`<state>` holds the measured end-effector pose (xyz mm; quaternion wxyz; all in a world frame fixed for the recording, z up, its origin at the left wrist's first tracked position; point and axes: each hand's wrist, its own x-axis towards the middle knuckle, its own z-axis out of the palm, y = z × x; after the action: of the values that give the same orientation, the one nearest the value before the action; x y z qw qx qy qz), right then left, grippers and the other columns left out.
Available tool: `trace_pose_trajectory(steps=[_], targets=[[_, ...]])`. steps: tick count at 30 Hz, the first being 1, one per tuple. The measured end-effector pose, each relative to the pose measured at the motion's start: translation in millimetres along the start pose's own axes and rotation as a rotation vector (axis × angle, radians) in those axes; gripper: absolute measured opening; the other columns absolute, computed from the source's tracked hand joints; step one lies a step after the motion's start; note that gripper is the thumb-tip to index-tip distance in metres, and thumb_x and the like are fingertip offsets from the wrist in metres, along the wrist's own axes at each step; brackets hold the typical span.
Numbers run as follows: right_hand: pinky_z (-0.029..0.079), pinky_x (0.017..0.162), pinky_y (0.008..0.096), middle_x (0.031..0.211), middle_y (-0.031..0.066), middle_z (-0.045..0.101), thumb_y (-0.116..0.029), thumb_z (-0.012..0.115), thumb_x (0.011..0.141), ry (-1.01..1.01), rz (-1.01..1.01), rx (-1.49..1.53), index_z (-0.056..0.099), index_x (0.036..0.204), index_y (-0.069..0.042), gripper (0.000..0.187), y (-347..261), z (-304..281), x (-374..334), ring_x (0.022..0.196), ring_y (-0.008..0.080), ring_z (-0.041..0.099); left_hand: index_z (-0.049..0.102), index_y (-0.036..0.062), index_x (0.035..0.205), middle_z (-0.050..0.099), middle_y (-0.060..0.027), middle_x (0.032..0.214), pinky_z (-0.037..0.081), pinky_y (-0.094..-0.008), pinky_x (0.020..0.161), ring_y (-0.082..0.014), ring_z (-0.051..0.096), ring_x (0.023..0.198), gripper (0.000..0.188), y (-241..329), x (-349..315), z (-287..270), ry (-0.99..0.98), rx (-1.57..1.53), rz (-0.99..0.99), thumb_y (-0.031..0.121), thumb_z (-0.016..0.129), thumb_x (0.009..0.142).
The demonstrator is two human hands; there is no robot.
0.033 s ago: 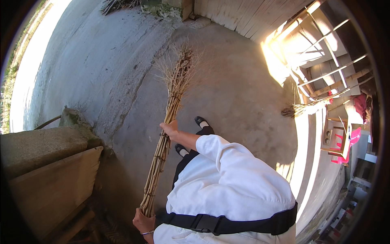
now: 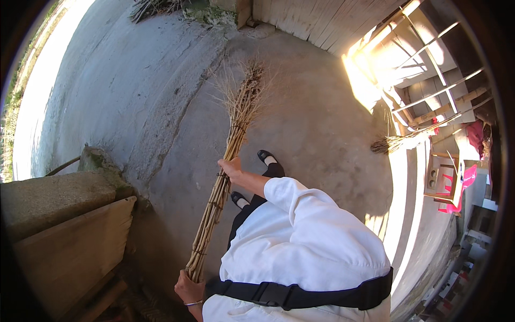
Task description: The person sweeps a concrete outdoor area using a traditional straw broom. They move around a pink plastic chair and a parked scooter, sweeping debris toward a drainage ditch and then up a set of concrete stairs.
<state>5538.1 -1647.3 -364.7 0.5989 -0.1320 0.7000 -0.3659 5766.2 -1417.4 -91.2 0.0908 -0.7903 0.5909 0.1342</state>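
Observation:
A long twig broom (image 2: 208,225), its stalks tied in bands, slants from the lower left up toward the far side. My right hand (image 2: 230,168) wraps round its middle, below where the twigs begin to spread. Lower down, my left hand (image 2: 189,288), with a band at the wrist, is closed round the end of the handle. The fine, slightly blurred bristles (image 2: 251,88) fan out over the concrete floor (image 2: 316,118); whether they touch it I cannot tell.
To the left, a stone ledge (image 2: 59,198) and wooden board (image 2: 75,249) stand close by. Another twig broom (image 2: 397,143) lies at the right, near a small table (image 2: 444,177) and pink chair (image 2: 468,180). A plank wall (image 2: 316,21) closes the far side. My shoes (image 2: 266,157) are beside the broom.
The broom's bristle end has swung a little to the right, and my right hand has moved right with it. My left hand has hardly shifted.

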Motion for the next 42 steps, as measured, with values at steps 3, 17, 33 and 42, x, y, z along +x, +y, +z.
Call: trace_pose_trajectory(steps=[3,17,33,42], targets=[[0.036,0.045,0.039,0.064,0.0058,0.043,-0.007,0.06,0.062,0.184,0.129,0.217,0.043,0.07,-0.001,0.019,-28.3,-95.8,50.8,0.053,0.0188,0.046,0.049,0.0055,0.071,0.058,-0.0121,0.066,0.047,-0.0368,0.055,-0.0308,0.059,0.062,0.026,56.1,67.2,9.7,0.05,0.0,0.333,0.017,0.07,0.059],[0.041,0.048,0.0389,0.064,0.0102,0.049,-0.008,0.055,0.058,0.566,0.414,0.212,0.047,0.065,-0.002,0.013,-35.7,-313.7,235.0,0.056,0.0221,0.05,0.051,0.0067,0.077,0.06,-0.011,0.072,0.046,-0.0378,0.061,-0.0291,0.06,0.067,0.027,335.4,210.4,-20.0,-0.246,0.106,0.411,0.02,0.069,0.061],[0.037,0.043,0.0368,0.06,0.0073,0.048,-0.015,0.061,0.066,-0.436,-0.125,-0.269,0.042,0.059,-0.005,0.023,-146.4,65.3,142.5,0.052,0.0165,0.048,0.047,0.0039,0.076,0.056,-0.017,0.068,0.047,-0.0403,0.06,-0.0363,0.057,0.066,0.044,289.5,46.2,-57.8,-0.043,-0.071,-0.562,0.019,0.076,0.048],[0.045,0.046,0.0364,0.064,0.0125,0.049,-0.009,0.059,0.068,-0.138,0.385,-0.252,0.041,0.081,0.002,0.025,-114.2,-37.5,50.9,0.053,0.0225,0.054,0.044,0.0066,0.068,0.053,-0.0117,0.064,0.044,-0.0383,0.055,-0.0319,0.055,0.063,0.042,181.0,-3.1,-60.8,-0.084,-0.1,-0.385,0.011,0.076,0.042]])
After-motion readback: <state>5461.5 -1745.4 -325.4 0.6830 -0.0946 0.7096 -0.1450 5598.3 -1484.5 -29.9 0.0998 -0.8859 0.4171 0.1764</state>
